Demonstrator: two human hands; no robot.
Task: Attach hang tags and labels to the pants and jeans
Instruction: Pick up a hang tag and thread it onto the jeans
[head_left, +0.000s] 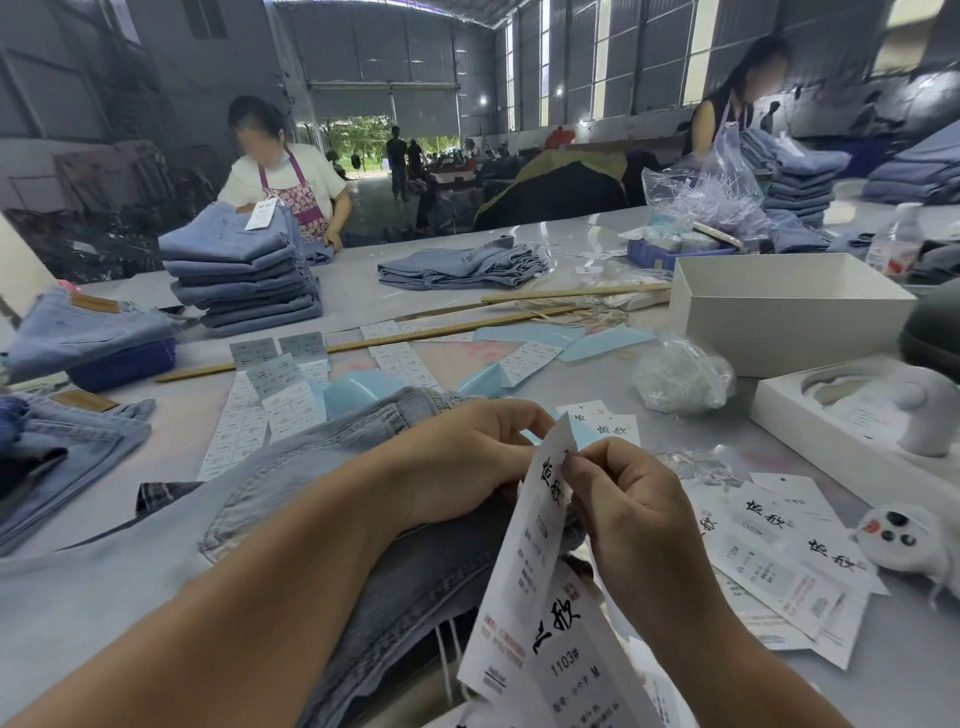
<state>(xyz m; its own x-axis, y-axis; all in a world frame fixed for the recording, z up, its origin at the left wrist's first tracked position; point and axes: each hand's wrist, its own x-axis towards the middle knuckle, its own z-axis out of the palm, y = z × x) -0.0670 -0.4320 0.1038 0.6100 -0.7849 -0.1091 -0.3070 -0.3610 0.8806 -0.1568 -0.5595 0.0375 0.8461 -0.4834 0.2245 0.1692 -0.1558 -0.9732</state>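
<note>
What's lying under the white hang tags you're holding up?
Grey-blue denim jeans lie under the white hang tags, which both the left hand and right hand pinch near the top. The tags hide the jeans' part directly beneath.

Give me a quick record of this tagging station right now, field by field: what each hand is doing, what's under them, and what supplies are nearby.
left hand: fingers curled at the top edge of the hang tag
right hand: pinches the hang tag near its top
jeans: lie under both hands on the table
spare hang tags: spread on the table, right of the hands
label sheets: white and grey, beyond the jeans
folded jeans stack: far left
white box: open, far right
</note>
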